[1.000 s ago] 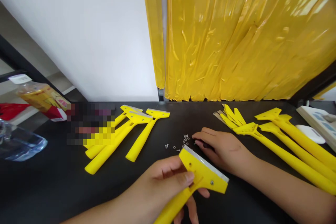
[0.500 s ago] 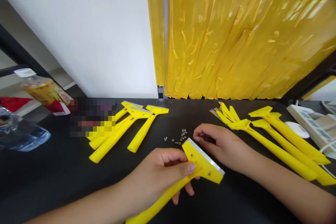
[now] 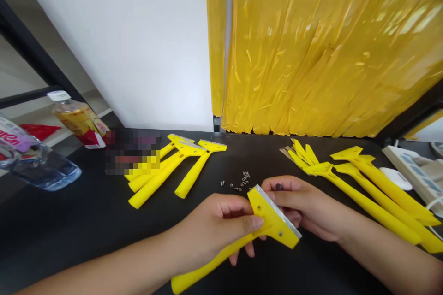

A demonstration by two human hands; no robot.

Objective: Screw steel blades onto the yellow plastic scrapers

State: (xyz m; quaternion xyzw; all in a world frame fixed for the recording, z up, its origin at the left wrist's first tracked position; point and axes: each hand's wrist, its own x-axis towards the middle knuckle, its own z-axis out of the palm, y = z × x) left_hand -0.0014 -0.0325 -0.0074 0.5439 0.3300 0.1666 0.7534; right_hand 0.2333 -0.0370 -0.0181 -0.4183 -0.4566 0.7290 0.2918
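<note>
Yellow plastic scraper (image 3: 272, 226) with a flared head and smooth, rounded handle slants above the matte black bench (image 3: 86, 226), nearer the person than the back edge. The left hand (image 3: 221, 226) pinches its neck, thumb on top, fingers beneath; a firm thumb there should stop the head twisting. The right hand (image 3: 311, 198) is curled beside the thin, shiny metal strip (image 3: 282, 214); whether its fingertips pinch anything, I cannot tell. Fingers are best kept off that possibly sharp edge. Small silvery screws and nuts (image 3: 245, 178) lie scattered beyond.
</note>
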